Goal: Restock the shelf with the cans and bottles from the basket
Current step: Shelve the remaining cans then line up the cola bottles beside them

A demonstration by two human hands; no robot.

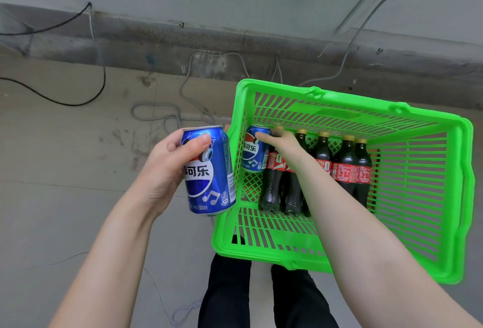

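Observation:
My left hand (172, 163) holds a blue Pepsi can (209, 171) upright, just left of the green plastic basket (423, 197). My right hand (279, 139) reaches down into the basket, its fingers wrapped on a second blue Pepsi can (253, 155) at the basket's left wall. Several dark cola bottles (347, 165) with red labels and gold caps lie side by side on the basket floor, right of that can. My right forearm covers part of two bottles. No shelf is in view.
The basket rests on a grey concrete floor (65, 171). Black and grey cables (156, 113) trail across the floor and along the wall base behind. My legs in dark trousers (224, 296) stand just below the basket's near rim.

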